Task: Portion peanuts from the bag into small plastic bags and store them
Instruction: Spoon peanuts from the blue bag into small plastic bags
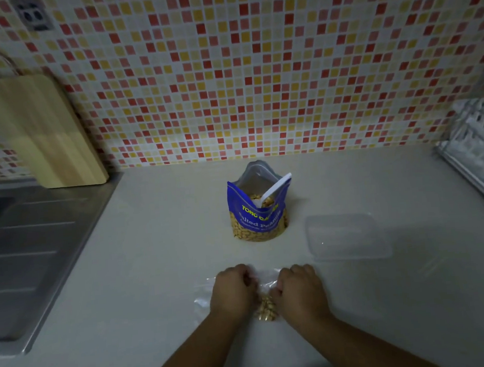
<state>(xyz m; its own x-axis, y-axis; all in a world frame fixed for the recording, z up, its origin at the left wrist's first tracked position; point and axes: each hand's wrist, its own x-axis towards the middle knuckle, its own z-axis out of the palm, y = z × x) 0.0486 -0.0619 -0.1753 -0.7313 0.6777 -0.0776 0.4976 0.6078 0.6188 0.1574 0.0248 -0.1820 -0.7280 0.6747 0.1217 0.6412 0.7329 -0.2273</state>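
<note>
Tabletop (153, 248), sink (23, 258) along its left edge, dish rack (481, 147) at far right, open surface between; peanut bag (259, 211) upright at centre; nearer, left hand (232, 291) and right hand (297, 289), knuckles up, fingers curled, pinching the small plastic bag (267, 278) of peanuts.

2 bare forearms (187, 352), bare left grip (232, 291) and right grip (298, 290).
</note>
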